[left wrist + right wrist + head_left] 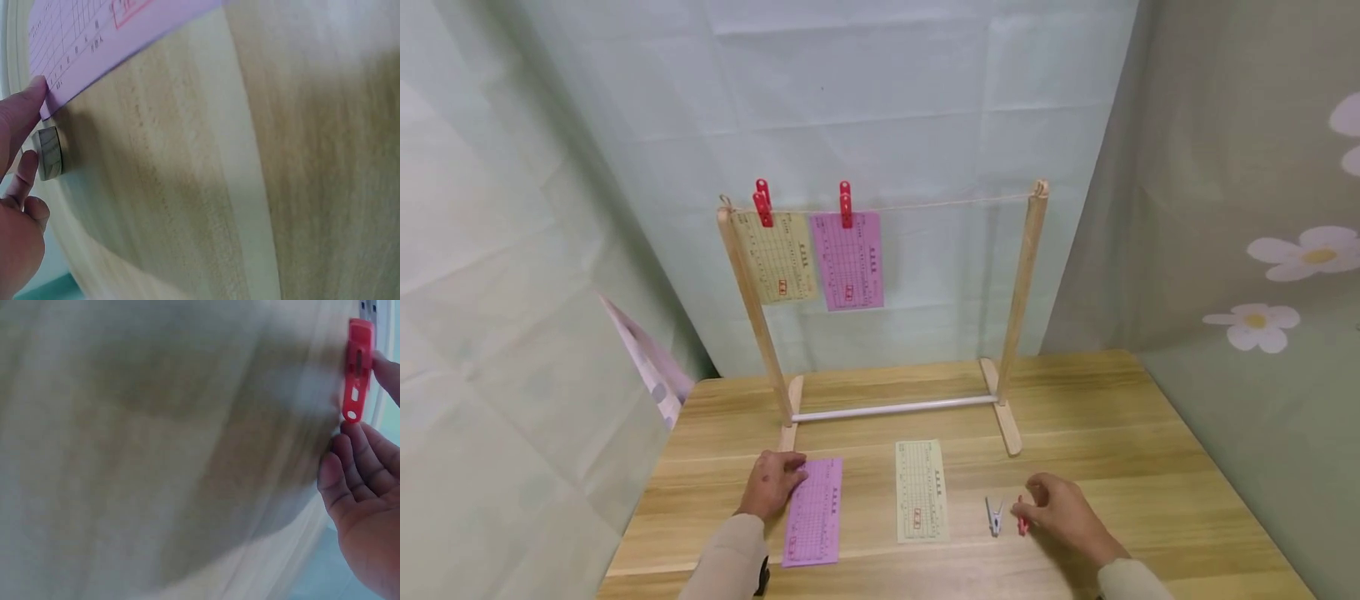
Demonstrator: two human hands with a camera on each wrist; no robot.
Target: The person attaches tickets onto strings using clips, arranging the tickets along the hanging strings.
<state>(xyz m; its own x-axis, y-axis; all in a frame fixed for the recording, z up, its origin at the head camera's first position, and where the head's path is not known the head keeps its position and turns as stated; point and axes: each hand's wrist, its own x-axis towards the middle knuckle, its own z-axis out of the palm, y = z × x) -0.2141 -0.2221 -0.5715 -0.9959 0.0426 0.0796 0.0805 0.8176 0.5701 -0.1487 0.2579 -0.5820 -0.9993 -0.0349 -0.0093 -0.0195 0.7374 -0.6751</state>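
My left hand (771, 485) rests at the upper left edge of a purple printed slip (815, 512) lying on the table. In the left wrist view one fingertip (39, 86) touches the slip's corner, while other fingers bend beside a wooden foot's end (48, 153). My right hand (1062, 510) holds a red clothespin (357, 369) between thumb and fingertips, low over the table. Just left of it lies a grey clothespin (994, 518). A yellow printed slip (919, 492) lies flat between the hands.
Behind stands a wooden rack (1021, 292) with a string (947, 203) across its top. Red clothespins hang a yellow slip (786, 258) and a purple slip (848, 262) on the string's left half. A white bar (895, 409) joins the rack's feet. Curtains (880, 100) surround the table.
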